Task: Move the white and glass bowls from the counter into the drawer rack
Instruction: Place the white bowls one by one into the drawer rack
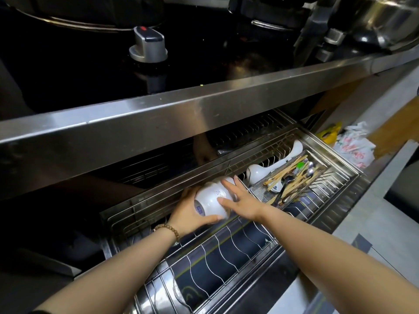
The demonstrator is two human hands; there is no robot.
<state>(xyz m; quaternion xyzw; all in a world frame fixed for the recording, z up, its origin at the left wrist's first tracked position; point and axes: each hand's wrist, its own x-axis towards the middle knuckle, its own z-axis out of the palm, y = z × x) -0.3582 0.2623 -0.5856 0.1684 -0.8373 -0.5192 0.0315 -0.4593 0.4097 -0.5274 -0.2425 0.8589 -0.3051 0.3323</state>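
Your two bare forearms enter from the 6 o'clock edge and converge on a stack of white ceramic bowls (213, 198) lying on its side over the rear wire row of the pulled-out stainless steel drawer rack (226, 243). The stack's foot ring, bearing a blue mark, points toward 8 o'clock. Whether the stack already rests on the wires cannot be determined.

Your left hand (189, 214) cups the stack from the base side, fingers curled around it and thumb pressed along the lower rim. A brown wooden bead bracelet (169, 231) sits on that wrist. Your right hand (238, 198) lies flat against the stack's 3 o'clock side with fingers spread and extended, touching but not closed around it.

At 2 o'clock from the bowls, a perforated steel cutlery basket (263, 193) holds wooden chopsticks (288, 172) and metal spoons. Two white ceramic ladle-shaped spoons (258, 172) lie just behind the basket.

At 12 o'clock, the brushed steel counter edge (181, 109) overhangs the drawer. Above it is a black glass cooktop with a silver control knob (148, 46). At 3 o'clock, crumpled plastic bags (353, 148) lie on the floor.
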